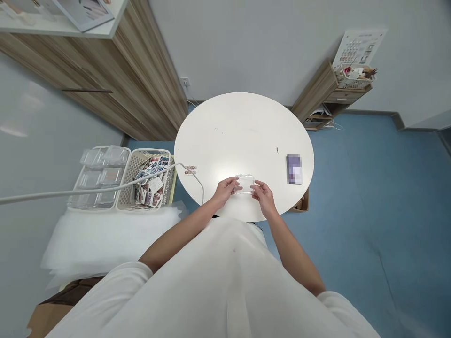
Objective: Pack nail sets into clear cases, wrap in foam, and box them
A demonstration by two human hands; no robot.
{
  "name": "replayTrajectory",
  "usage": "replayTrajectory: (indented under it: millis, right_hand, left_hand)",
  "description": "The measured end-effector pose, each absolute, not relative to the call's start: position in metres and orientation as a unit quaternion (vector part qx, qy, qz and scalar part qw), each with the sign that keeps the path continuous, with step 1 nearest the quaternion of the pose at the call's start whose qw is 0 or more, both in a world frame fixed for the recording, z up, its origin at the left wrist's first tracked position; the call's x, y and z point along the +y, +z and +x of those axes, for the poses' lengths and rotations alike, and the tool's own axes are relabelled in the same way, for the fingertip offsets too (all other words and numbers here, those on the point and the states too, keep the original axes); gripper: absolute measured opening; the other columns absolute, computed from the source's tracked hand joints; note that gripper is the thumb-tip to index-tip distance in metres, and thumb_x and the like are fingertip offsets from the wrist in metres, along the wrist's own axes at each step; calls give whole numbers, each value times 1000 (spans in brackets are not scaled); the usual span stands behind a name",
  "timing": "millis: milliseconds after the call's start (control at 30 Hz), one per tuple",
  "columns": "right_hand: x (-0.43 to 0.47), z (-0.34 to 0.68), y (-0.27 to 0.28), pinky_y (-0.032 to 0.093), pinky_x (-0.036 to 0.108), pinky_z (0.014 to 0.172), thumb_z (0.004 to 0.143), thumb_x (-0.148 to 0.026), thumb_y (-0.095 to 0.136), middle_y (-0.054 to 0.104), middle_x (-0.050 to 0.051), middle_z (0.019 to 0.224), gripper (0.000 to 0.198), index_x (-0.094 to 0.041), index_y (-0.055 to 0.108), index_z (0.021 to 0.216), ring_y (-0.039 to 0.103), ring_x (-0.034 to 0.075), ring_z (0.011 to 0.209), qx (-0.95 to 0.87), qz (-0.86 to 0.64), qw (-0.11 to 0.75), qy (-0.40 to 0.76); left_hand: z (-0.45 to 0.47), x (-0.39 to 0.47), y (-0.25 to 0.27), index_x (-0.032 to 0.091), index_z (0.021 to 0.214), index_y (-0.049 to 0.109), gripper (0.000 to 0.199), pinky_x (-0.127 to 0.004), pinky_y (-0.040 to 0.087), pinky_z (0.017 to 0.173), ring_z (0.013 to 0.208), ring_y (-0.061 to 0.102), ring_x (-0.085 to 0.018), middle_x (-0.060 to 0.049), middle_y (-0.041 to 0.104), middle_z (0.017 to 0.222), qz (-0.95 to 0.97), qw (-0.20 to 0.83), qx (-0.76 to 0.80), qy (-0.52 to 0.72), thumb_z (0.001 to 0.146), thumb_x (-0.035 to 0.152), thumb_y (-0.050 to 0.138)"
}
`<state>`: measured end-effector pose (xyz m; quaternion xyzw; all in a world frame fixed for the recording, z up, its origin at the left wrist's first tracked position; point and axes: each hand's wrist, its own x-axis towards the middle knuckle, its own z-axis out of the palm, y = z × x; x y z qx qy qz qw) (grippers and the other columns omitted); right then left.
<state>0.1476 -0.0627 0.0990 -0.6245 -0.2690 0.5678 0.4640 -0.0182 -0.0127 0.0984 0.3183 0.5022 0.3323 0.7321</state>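
A small clear plastic box [244, 184] is held between both hands, just over the near part of the white round table [243, 122]. My left hand [225, 191] grips its left edge, and my right hand [264, 195] has fingers and thumb closed on the right edge. The box looks see-through; I cannot make out anything inside it. To the left on the tabletop lies a small sheet of round brownish pieces [190, 170]. A purple and white booklet or packet [294, 169], partly blurred, lies near the right edge.
At left, one white basket [75, 199] holds several clear boxes, another [123, 197] printed sheets and cards. A white cable or tube [105, 189] crosses above them to the table. White wrapping sheets [112, 234] lie nearer. Wooden cabinets [151, 70] and a small shelf [317, 94] stand behind.
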Motion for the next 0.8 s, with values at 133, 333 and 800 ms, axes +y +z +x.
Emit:
replayTrajectory:
  millis: [133, 333, 800]
  right_hand:
    - [-60, 150, 101, 47, 30, 70, 68, -45, 62, 65, 5, 94, 41, -23, 56, 103, 60, 13, 74, -266, -618, 467, 574]
    - [-54, 157, 102, 48, 33, 73, 64, -42, 67, 62, 6, 102, 50, -24, 51, 108, 61, 14, 74, -323, -622, 453, 552]
    - [-45, 175, 97, 52, 31, 64, 65, -39, 68, 59, 3, 102, 37, -25, 52, 94, 61, 11, 65, -338, -599, 419, 593]
  left_hand:
    - [-17, -11, 98, 17, 99, 62, 39, -29, 46, 75, 83, 65, -19, -7, 60, 93, 319, 731, 501, 334, 71, 43, 65]
    - [-14, -9, 86, 18, 115, 55, 45, -32, 45, 78, 77, 65, -16, -5, 62, 86, 362, 688, 526, 345, 75, 39, 61]
    - [-24, -4, 85, 22, 136, 31, 96, -36, 41, 87, 91, 53, -18, -7, 55, 108, 702, 501, 447, 236, 54, 40, 77]
